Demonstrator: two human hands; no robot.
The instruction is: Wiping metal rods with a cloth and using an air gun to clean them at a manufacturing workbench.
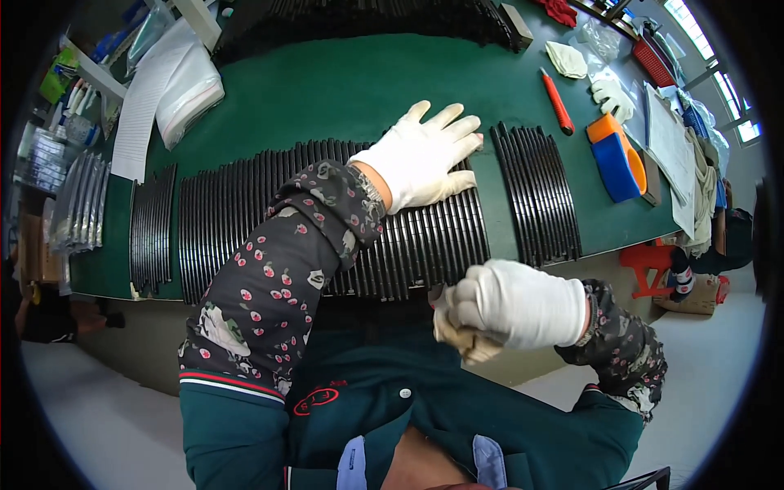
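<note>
Touching black rods [418, 249], clutching cloth [471, 341]

- Ahead of the left hand [420, 163], open green tabletop [327, 94] runs to a dark pile [367, 20].
- Right of its fingertips, a narrow strip separates the wide rod row [220, 212] from a smaller rod bundle [535, 196].
- That bundle lies just ahead of the right hand [527, 306]; past it, a red knife [557, 100] and tape dispenser [616, 167] obstruct.
</note>
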